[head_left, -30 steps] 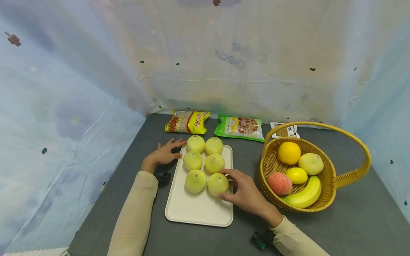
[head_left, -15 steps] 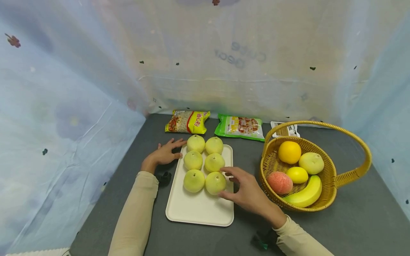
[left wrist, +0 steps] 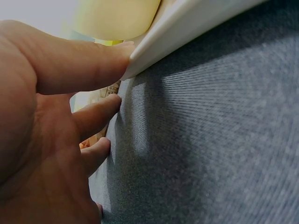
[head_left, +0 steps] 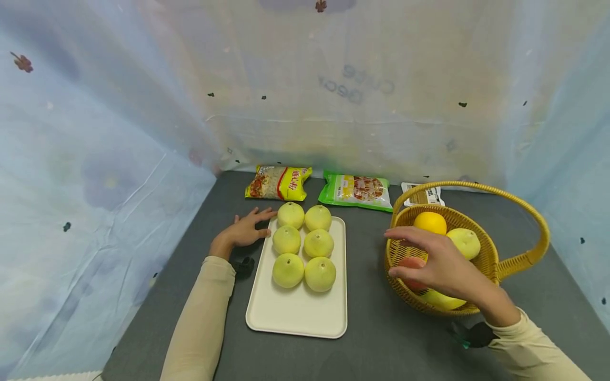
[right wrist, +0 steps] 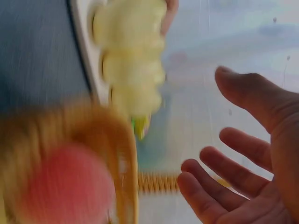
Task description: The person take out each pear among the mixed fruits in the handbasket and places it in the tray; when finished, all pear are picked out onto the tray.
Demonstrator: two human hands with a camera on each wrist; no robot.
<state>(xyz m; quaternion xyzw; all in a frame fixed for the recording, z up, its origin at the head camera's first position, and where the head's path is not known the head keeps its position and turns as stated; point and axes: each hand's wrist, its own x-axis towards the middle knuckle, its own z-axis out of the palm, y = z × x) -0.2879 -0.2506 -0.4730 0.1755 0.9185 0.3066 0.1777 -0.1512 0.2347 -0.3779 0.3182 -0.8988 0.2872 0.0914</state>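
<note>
Several round yellow-green fruits (head_left: pixel 319 243) stand in two columns on a cream tray (head_left: pixel 295 317). At the tray's upper left edge is my left hand (head_left: pixel 243 227), fingers spread on the table; in the left wrist view its thumb (left wrist: pixel 88 65) touches the tray's rim. My right hand (head_left: pixel 443 262) hovers over a wicker basket (head_left: pixel 493 286), fingers apart and holding nothing. It partly covers a pink peach (head_left: pixel 413 284) and a banana (head_left: pixel 443 300). An orange (head_left: pixel 430 222) and a pale green fruit (head_left: pixel 464 243) show beside it in the basket.
Behind the tray lie a yellow food packet (head_left: pixel 281 182) and a green-edged packet (head_left: pixel 357 190). A small white-and-brown pouch (head_left: pixel 422 194) lies behind the basket, whose tall handle (head_left: pixel 524 203) arches to the right. A patterned curtain (head_left: pixel 362 132) hangs around the table.
My right hand has left the nearest right fruit on the tray and moved right, over the basket. The two front fruits shifted slightly left. My left hand has stayed in place.
</note>
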